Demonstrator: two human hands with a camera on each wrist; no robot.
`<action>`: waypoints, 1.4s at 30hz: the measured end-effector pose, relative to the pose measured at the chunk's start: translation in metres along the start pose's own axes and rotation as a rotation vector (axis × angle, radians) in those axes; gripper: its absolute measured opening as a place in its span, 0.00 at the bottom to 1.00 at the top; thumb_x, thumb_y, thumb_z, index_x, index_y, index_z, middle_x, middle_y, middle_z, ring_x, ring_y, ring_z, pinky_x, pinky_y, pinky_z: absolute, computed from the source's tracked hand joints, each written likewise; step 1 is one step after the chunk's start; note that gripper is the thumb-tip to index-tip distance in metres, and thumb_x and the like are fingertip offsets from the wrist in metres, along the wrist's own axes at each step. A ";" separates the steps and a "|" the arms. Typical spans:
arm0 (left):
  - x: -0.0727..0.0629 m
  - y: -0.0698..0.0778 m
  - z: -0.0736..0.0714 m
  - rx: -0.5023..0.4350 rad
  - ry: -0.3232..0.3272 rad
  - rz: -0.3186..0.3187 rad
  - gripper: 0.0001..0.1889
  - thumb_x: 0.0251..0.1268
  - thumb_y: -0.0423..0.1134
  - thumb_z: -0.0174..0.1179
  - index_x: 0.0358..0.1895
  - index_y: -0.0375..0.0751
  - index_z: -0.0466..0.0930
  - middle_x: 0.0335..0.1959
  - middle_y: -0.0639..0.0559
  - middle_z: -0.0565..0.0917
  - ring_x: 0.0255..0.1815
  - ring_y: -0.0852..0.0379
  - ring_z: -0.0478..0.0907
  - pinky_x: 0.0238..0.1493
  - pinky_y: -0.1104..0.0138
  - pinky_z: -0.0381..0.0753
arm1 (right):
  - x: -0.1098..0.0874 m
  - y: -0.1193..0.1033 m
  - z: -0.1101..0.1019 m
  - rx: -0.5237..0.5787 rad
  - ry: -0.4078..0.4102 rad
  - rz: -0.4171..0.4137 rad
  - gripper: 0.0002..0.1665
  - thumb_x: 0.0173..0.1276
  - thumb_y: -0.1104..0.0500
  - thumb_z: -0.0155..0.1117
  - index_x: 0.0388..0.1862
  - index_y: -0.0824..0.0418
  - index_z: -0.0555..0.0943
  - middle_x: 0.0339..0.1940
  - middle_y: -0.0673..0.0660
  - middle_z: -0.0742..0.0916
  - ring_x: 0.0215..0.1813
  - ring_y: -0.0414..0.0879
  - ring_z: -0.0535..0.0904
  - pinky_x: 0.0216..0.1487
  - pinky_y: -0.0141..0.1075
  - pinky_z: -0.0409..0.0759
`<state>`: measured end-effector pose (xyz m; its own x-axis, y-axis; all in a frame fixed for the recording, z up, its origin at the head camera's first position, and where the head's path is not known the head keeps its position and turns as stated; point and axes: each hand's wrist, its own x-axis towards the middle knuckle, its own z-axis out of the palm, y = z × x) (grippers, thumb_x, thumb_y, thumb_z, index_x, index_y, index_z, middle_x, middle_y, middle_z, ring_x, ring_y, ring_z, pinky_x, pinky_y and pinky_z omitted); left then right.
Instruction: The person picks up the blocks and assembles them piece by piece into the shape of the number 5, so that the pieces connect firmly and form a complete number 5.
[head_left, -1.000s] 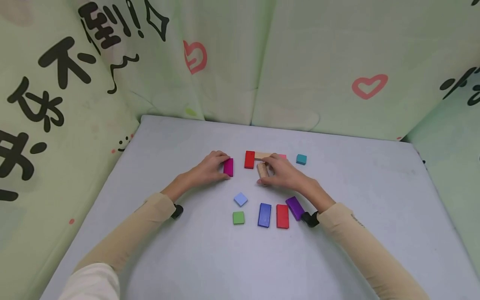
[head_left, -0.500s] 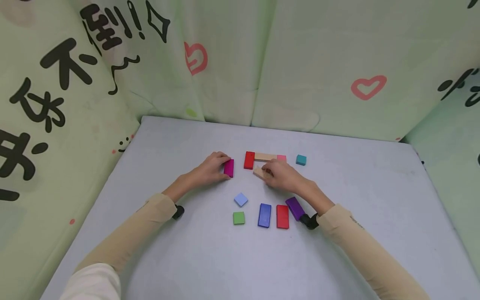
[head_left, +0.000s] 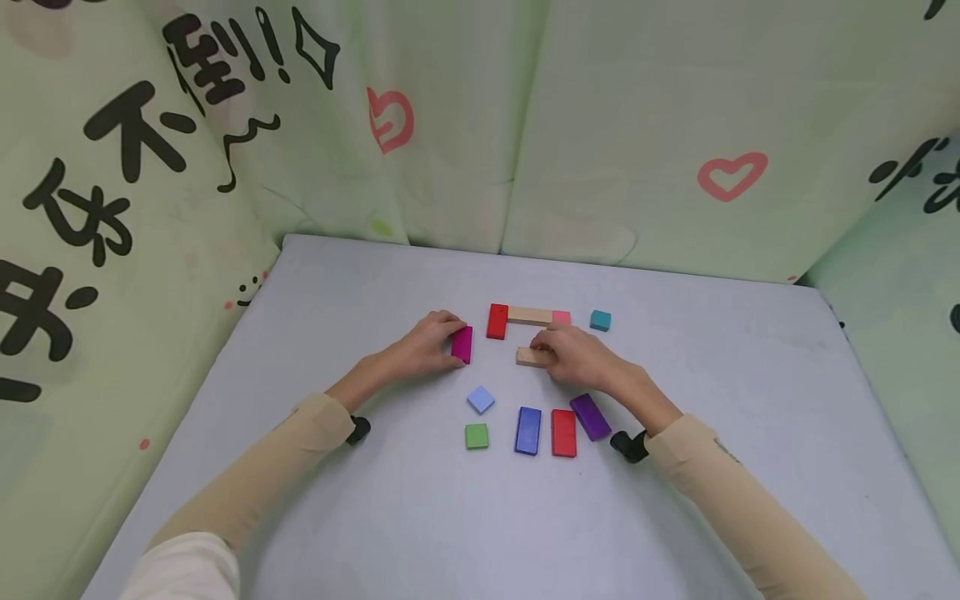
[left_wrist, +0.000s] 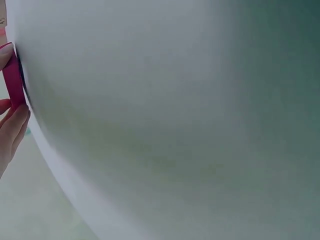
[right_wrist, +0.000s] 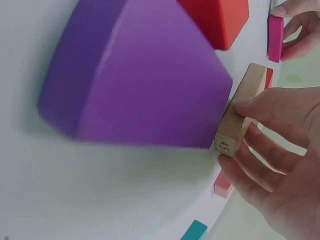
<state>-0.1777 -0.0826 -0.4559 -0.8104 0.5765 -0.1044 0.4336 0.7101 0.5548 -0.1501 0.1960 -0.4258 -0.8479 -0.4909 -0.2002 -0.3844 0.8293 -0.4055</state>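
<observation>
My left hand (head_left: pixel 429 343) pinches a magenta block (head_left: pixel 462 345) between thumb and fingers, the block lying lengthwise away from me. In the left wrist view the same magenta block (left_wrist: pixel 13 80) shows at the left edge, with fingertips at both ends. To its right, my right hand (head_left: pixel 579 357) grips a plain wooden block (head_left: pixel 531 357) that lies crosswise. The right wrist view shows the thumb on one face of this wooden block (right_wrist: pixel 242 107) and small marks on its end. Just beyond it, a red block (head_left: pixel 497 321), another wooden block (head_left: pixel 529 316) and a pink block (head_left: pixel 561 317) form a row.
A teal block (head_left: pixel 600 320) sits right of the row. Nearer me lie a light blue block (head_left: pixel 481 399), a green block (head_left: pixel 476 436), a blue block (head_left: pixel 528 430), a second red block (head_left: pixel 564 432) and a purple block (head_left: pixel 590 417). Curtains (head_left: pixel 600 125) hang behind the table.
My right hand has turned the wooden block from lengthwise to crosswise and drawn it slightly toward me. My left hand has shifted a little right and nearer with the magenta block.
</observation>
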 end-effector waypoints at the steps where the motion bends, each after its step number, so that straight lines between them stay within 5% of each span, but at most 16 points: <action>1: 0.000 0.001 0.000 0.001 0.001 0.004 0.33 0.64 0.37 0.72 0.70 0.28 0.73 0.67 0.36 0.75 0.68 0.41 0.71 0.66 0.56 0.79 | -0.001 0.001 0.000 -0.004 0.001 -0.004 0.18 0.70 0.67 0.65 0.58 0.66 0.84 0.55 0.62 0.88 0.56 0.56 0.82 0.61 0.51 0.83; 20: -0.003 0.026 0.013 0.027 -0.028 0.120 0.32 0.63 0.35 0.73 0.69 0.25 0.73 0.65 0.36 0.76 0.66 0.44 0.71 0.64 0.60 0.80 | -0.004 0.015 -0.001 -0.007 0.046 -0.066 0.15 0.71 0.68 0.65 0.56 0.64 0.85 0.53 0.60 0.88 0.55 0.56 0.83 0.60 0.51 0.83; 33: 0.002 0.033 0.023 0.030 -0.072 0.112 0.34 0.66 0.37 0.71 0.71 0.28 0.71 0.69 0.37 0.72 0.70 0.44 0.68 0.67 0.60 0.79 | -0.003 0.015 0.000 -0.004 0.033 -0.069 0.15 0.70 0.68 0.66 0.55 0.64 0.86 0.51 0.60 0.89 0.53 0.54 0.83 0.58 0.49 0.84; 42: -0.007 0.034 0.021 0.169 -0.048 0.270 0.29 0.68 0.37 0.69 0.69 0.29 0.74 0.74 0.38 0.71 0.71 0.43 0.70 0.67 0.61 0.78 | -0.004 0.018 -0.001 -0.005 0.040 -0.078 0.15 0.70 0.68 0.65 0.55 0.65 0.86 0.52 0.60 0.89 0.55 0.56 0.83 0.60 0.51 0.83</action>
<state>-0.1485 -0.0541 -0.4540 -0.6394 0.7688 -0.0134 0.6929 0.5837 0.4232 -0.1538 0.2132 -0.4312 -0.8292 -0.5430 -0.1325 -0.4515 0.7905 -0.4138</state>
